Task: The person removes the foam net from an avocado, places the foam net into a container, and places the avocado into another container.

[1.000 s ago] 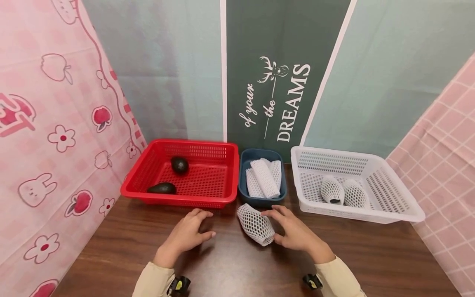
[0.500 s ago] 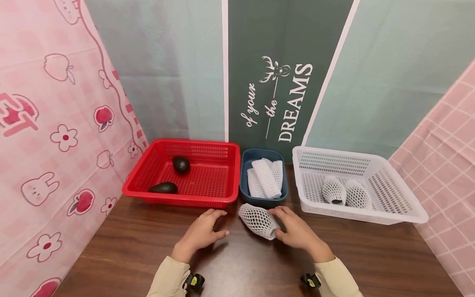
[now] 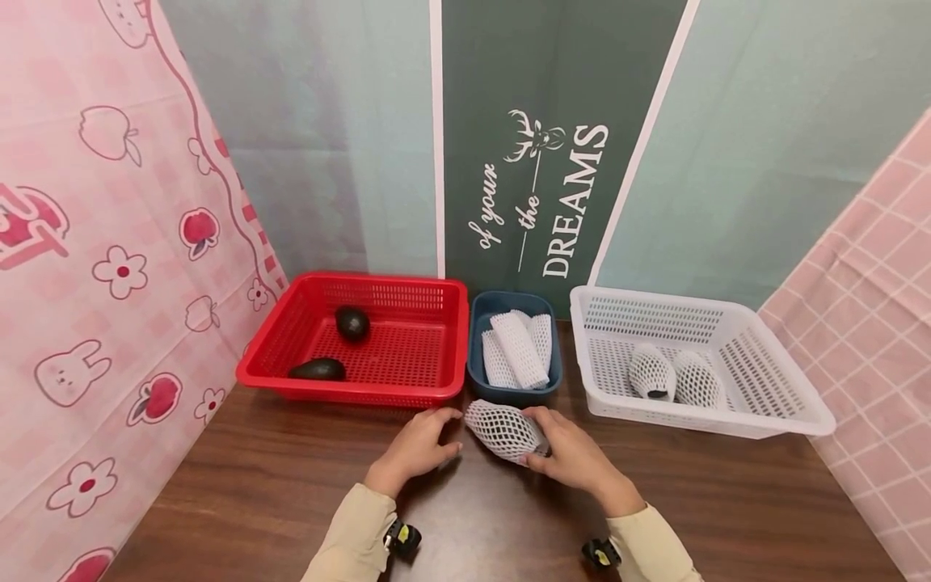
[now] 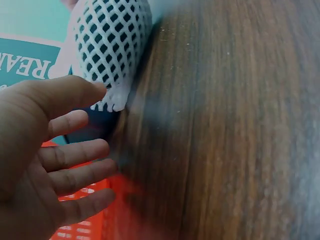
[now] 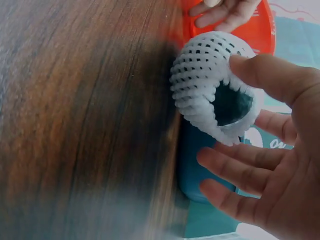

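Note:
An avocado in a white foam net sleeve (image 3: 503, 431) lies on the table in front of the blue bin. My right hand (image 3: 575, 453) holds its right end between thumb and forefinger, the other fingers loosely spread. In the right wrist view, dark avocado skin (image 5: 231, 105) shows through the sleeve's open end. My left hand (image 3: 418, 446) is by the sleeve's left end, fingers relaxed and apart. In the left wrist view its thumb overlaps the frayed sleeve end (image 4: 116, 97); whether they touch I cannot tell.
A red basket (image 3: 352, 392) at the left holds two bare avocados (image 3: 352, 323). Several folded foam sleeves (image 3: 520, 349) lie in the blue bin (image 3: 515, 396). At the right, a white basket (image 3: 698, 419) contains two netted avocados (image 3: 650, 372). A curtain stands behind.
My left hand has moved right, toward the netted avocado. My right thumb and fingers have closed on its right end, and it has turned to lie more crosswise.

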{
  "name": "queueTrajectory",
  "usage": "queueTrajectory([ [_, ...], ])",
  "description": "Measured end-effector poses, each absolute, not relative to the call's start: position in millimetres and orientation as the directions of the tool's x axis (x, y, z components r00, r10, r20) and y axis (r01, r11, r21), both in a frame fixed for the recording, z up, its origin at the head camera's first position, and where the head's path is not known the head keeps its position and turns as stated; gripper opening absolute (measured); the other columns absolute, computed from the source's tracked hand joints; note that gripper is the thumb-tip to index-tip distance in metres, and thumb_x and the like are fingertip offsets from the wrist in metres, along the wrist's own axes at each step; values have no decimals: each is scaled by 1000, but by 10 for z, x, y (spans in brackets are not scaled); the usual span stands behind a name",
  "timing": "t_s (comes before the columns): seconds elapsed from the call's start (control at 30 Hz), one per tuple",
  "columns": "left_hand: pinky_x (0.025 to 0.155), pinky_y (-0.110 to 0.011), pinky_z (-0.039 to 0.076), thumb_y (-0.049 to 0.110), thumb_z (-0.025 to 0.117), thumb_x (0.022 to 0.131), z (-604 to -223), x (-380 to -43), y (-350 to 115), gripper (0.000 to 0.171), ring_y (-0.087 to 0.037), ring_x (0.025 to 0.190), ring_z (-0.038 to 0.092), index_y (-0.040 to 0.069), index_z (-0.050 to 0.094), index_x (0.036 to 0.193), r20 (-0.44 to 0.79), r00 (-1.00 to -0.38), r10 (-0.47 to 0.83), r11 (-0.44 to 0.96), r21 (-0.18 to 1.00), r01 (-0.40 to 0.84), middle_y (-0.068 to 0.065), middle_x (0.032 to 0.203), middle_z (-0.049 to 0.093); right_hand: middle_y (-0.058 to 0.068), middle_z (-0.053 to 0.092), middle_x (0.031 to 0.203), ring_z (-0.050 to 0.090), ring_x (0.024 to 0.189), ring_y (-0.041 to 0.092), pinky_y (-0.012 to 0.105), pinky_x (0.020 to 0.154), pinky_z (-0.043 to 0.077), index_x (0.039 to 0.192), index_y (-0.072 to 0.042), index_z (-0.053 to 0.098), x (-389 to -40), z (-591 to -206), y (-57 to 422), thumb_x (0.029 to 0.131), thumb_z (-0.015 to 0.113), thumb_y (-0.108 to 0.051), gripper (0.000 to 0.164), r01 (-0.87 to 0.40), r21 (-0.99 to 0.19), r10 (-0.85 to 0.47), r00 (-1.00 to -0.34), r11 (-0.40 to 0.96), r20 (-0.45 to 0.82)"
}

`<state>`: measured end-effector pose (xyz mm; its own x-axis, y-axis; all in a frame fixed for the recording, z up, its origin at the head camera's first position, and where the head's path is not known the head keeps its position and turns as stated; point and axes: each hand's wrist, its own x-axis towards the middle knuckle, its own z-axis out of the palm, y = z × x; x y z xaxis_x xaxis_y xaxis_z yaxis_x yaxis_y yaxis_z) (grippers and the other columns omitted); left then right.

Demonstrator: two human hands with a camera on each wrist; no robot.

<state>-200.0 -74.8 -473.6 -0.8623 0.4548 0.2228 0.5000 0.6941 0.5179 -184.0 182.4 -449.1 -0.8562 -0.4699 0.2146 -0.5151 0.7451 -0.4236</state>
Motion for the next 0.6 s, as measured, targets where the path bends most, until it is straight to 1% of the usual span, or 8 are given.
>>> queueTrajectory([
  [0.2,70,-29,44,10,61,72,-4801,-2089,-688,27,-16,80,57,6,59,100,293,-858,423,633,582,511,-4,87,61,1,51,106,49,90,9,30,75,41,115,-12,43,-1896,-4515,1857,66,70,-17,56,-554,-454,-518,-828,698,215],
  [0.33,67,-26,44,5,60,73,-4832,-2117,-655,20,-14,75,57,6,62,93,336,-845,415,589,609,531,-2,83,62,0,51,108,48,89,9,29,73,41,116,-14,43,-1922,-4518,1876,66,68,-11,56,-564,-461,-535,-819,685,207],
  [0.5,64,-24,43,6,62,72,-4847,-2098,-615,13,-15,71,56,6,63,85,365,-834,413,567,614,550,-2,79,61,-3,50,108,46,78,9,27,66,38,117,-16,43,-1931,-4531,1888,66,65,-6,56,-557,-465,-535,-823,689,193],
  [0.6,61,-21,43,8,62,72,-4856,-2086,-591,10,-13,68,56,8,64,81,373,-844,385,566,628,535,1,77,61,-2,51,106,48,79,9,27,67,39,117,-15,42,-1932,-4550,1893,65,63,-3,58,-548,-467,-520,-830,694,202],
])
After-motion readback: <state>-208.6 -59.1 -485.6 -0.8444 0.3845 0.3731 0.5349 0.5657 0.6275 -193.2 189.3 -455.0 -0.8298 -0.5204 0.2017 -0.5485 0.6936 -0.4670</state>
